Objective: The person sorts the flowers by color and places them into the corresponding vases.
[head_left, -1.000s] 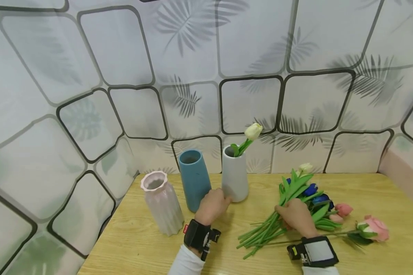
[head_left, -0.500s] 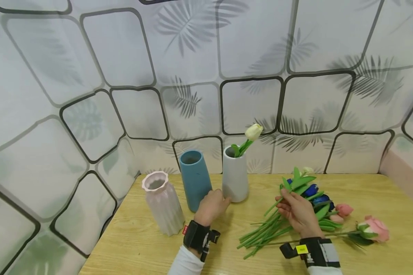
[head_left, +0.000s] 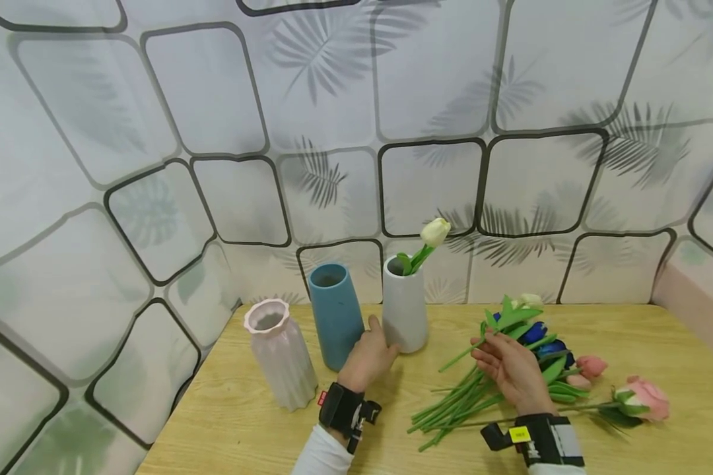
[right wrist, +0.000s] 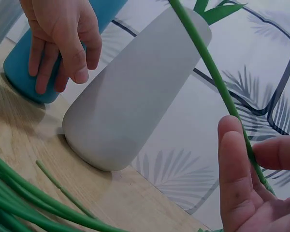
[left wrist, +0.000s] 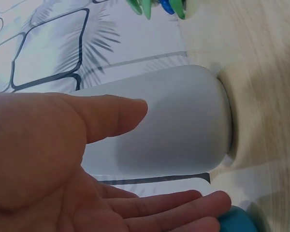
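My right hand (head_left: 515, 373) pinches the green stem (right wrist: 210, 65) of a tulip between thumb and fingers, raised over the bunch of flowers. Its broad leaves and a white bloom (head_left: 530, 301) lie in line with that stem in the head view. My left hand (head_left: 368, 357) is between the blue vase (head_left: 337, 320) and the white vase (head_left: 405, 313), with its fingers extended. The left thumb overlaps the white vase's side in the left wrist view, and the fingers are near the blue vase's base. One white tulip (head_left: 435, 232) stands leaning in the white vase.
A pink fluted vase (head_left: 282, 359) stands at the left. On the wooden table (head_left: 232, 435) lie bunched green stems (head_left: 457, 409) with blue blooms (head_left: 552, 349) and pink tulips (head_left: 591, 367). A pink rose (head_left: 646, 398) lies at the far right. Patterned cloth (head_left: 333, 86) hangs behind.
My right hand has turned palm-up from the bunch and now pinches one stem, lifting it and swinging its cut end up. My left fingers have loosened slightly beside the white vase.
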The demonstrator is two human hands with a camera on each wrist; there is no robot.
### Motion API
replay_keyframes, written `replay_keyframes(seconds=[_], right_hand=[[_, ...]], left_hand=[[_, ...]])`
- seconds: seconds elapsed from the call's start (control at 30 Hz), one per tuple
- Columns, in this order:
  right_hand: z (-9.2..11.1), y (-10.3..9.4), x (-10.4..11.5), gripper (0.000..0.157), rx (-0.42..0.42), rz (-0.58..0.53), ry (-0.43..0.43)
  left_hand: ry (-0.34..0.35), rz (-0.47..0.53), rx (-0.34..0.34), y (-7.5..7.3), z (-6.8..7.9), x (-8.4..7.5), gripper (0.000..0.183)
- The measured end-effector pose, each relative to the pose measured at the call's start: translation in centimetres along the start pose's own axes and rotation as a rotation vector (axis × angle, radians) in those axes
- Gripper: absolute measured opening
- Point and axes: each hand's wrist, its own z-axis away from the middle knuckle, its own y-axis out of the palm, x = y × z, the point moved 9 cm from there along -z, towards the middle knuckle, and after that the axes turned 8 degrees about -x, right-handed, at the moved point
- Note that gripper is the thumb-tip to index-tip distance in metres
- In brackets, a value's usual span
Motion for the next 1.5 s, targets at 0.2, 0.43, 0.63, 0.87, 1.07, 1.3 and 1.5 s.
replay_keyframes(seconds=[0.2, 0.43, 0.63, 0.87, 1.07, 1.3, 1.5], right_hand=[[0.7, 1.0, 0.6, 0.011, 0.073, -0.049, -0.031], [1.8, 2.6, 2.0, 0.017, 0.188, -0.167, -0.081], [2.5, 4.0, 2.8, 0.024, 0.258, -0.262, -0.110], [2.8, 5.2, 2.2, 0.024, 0.266, -0.287, -0.057], [2.8, 5.1, 2.7, 0.017, 0.150, -0.156, -0.160], [3.5, 4.9, 3.9, 0.020, 0.015, 0.029, -0.350], [5.0, 5.1, 6.1, 0.026, -0.161, 0.125, -0.643]], left_hand=[[-0.016, 0.053, -0.007, 0.2, -0.3, 0.1, 0.080], [0.017, 0.146, -0.044, 0.4, -1.0, -0.2, 0.093], [0.020, 0.221, -0.063, 1.1, -1.8, 0.2, 0.102], [0.040, 0.224, -0.060, 2.1, -2.2, 0.4, 0.100], [0.039, 0.196, -0.058, 2.3, -2.4, 0.4, 0.096], [0.052, 0.168, -0.072, 2.2, -2.3, 0.2, 0.093], [0.070, 0.146, -0.096, 2.1, -2.3, 0.0, 0.090]])
